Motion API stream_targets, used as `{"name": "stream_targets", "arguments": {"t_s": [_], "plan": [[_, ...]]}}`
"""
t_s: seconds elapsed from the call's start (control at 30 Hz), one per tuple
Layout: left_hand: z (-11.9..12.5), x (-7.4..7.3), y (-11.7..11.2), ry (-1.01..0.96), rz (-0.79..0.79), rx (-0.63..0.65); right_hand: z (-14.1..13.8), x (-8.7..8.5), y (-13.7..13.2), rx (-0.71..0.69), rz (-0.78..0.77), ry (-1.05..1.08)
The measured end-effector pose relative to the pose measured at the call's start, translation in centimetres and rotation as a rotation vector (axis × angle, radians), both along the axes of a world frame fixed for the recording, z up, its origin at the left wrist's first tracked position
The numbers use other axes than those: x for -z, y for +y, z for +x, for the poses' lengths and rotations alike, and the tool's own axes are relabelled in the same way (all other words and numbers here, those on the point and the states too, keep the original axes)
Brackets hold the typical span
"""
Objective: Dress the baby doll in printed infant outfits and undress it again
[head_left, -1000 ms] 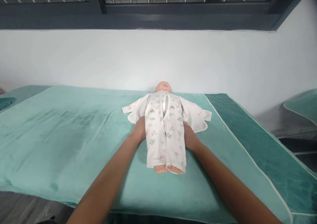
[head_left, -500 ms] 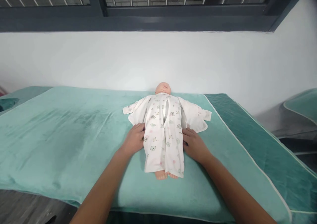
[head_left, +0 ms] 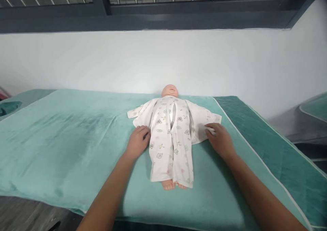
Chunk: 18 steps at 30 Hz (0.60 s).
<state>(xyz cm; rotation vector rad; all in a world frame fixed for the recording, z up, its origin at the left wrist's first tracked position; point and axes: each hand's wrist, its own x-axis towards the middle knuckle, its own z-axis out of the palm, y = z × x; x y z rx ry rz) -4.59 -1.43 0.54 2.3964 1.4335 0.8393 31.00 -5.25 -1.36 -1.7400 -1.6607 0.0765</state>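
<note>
A baby doll [head_left: 170, 90] lies on its back, head by the wall and bare feet towards me. It wears a white printed baby gown [head_left: 160, 139], with the sleeves spread out and side flaps lying open. My right hand [head_left: 221, 140] pinches the lower edge of the right flap between thumb and fingers, drawing it outward. My left hand [head_left: 138, 141] rests at the gown's left side, below the left flap. Its fingers are curled in, and what they grip, if anything, is hidden.
The doll lies on a light green padded sheet [head_left: 76, 139] on a bed. Darker green cloth [head_left: 276, 149] runs along the right. Behind stands a white wall [head_left: 102, 60] under a dark window frame [head_left: 153, 19] with bars. At lower left, grey floor [head_left: 22, 214] shows.
My right hand has moved outward and slightly up from the doll's side, pulling the right flap wider. My left hand has stayed nearly in place.
</note>
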Motion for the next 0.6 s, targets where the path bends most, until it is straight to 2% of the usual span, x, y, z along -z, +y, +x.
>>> {"name": "stream_targets", "arguments": {"t_s": [0.1,0.2,0.3,0.37,0.47,0.53,0.6], "plan": [[-0.2,0.5,0.7,-0.092,-0.025,-0.153,2.7,0.3,1.4,0.24,-0.141,-0.176],[-0.5,1.0,1.4,-0.111,-0.003,-0.321,4.0,0.0,2.5,0.293,-0.368,-0.171],[-0.7,1.3,1.7,-0.059,0.012,-0.487,3.4,-1.3,3.9,0.171,-0.421,-0.04],[-0.6,1.2,1.8,-0.002,-0.009,-0.565,1.6,-3.0,4.7,0.101,-0.305,0.154],[-0.6,1.1,1.8,0.061,-0.04,-0.63,-2.8,-6.8,4.8,0.025,-0.036,0.431],[-0.7,1.0,1.7,0.079,-0.045,-0.658,-5.7,-9.5,4.1,-0.208,0.012,0.441],[-0.9,1.0,1.6,0.087,-0.051,-0.678,-7.8,-11.4,3.1,-0.435,-0.102,0.251]]}}
